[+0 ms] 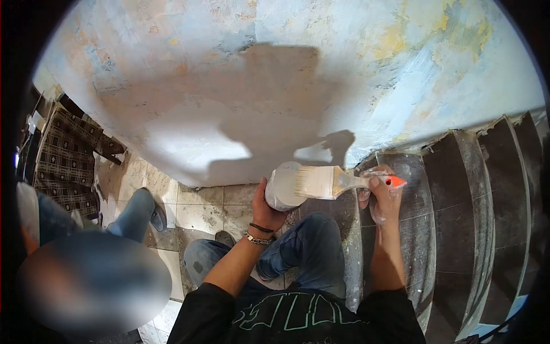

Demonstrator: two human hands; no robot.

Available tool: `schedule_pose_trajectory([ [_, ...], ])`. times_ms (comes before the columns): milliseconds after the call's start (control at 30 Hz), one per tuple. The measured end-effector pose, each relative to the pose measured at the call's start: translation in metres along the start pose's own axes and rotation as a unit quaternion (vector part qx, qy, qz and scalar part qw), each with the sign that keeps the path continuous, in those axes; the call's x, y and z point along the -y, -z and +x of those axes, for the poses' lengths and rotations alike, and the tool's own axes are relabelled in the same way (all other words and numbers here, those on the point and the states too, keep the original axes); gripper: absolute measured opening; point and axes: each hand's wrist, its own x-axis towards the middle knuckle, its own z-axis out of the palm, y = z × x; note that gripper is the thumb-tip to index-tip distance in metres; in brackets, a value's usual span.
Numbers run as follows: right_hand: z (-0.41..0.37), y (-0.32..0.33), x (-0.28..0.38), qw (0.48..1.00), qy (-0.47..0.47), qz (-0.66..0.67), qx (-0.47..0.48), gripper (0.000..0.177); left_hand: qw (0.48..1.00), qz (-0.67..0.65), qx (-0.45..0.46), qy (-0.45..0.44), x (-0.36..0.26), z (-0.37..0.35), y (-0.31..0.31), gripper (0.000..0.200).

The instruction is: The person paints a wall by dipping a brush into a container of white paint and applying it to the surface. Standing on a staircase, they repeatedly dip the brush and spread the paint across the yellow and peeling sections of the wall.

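A round white container (280, 192) of pale paint is held from below and the side by my left hand (268, 209). My right hand (382, 194) is closed around the handle of a wide paintbrush (336, 183) with an orange-red handle tip. The brush lies level, its bristles pointing left and over the container's top. Whether the bristles touch the paint cannot be made out. White smears mark the fingers of my right hand. Beyond both hands rises a wall (200, 114) with patchy white, blue and yellow plaster, where my shadow falls.
Dark, paint-spattered steps (464, 223) run along the right side. A tiled floor (200, 217) lies below and left of the container. At the left is another person in jeans (136, 215), partly blurred. Behind them hangs or lies a patterned brown cloth (66, 155).
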Motion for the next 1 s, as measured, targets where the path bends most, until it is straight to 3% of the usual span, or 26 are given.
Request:
schedule_pose_trajectory([
  [233, -0.029, 0.022, -0.033, 0.998, 0.062, -0.004, 0.003, 0.041, 0.999, 0.002, -0.038, -0.015, 0.005, 0.006, -0.005, 0.063],
  [333, -0.047, 0.037, -0.044, 0.998, 0.054, 0.022, -0.003, 0.031, 0.999, 0.019, -0.041, -0.021, 0.008, 0.011, 0.003, 0.065],
  [433, -0.058, 0.05, -0.053, 0.992, 0.105, 0.071, -0.025, 0.032, 0.999, 0.004, -0.048, -0.011, 0.009, 0.014, 0.009, 0.064],
  [533, -0.064, 0.062, -0.067, 0.977, 0.131, 0.07, -0.153, 0.033, 0.999, 0.023, -0.031, -0.019, 0.007, 0.013, 0.005, 0.061],
  [567, -0.064, 0.069, -0.077, 0.973, 0.133, 0.031, -0.187, 0.03, 0.997, 0.014, -0.066, -0.038, 0.007, 0.011, 0.001, 0.06],
  [600, -0.061, 0.071, -0.09, 0.96, 0.136, -0.005, -0.245, 0.029, 0.998, 0.009, -0.047, -0.037, 0.009, 0.013, 0.005, 0.061],
  [700, -0.045, 0.085, -0.151, 0.938, 0.144, -0.082, -0.306, 0.027, 0.999, 0.016, -0.018, -0.042, 0.007, 0.011, 0.02, 0.062],
  [800, -0.026, 0.097, -0.199, 0.898, 0.16, -0.268, -0.309, 0.026, 0.997, 0.034, -0.037, -0.059, 0.006, 0.004, 0.021, 0.062],
  [1000, -0.011, 0.086, -0.204, 0.883, 0.158, -0.33, -0.294, 0.025, 0.998, 0.01, 0.029, -0.049, -0.001, -0.01, 0.025, 0.062],
])
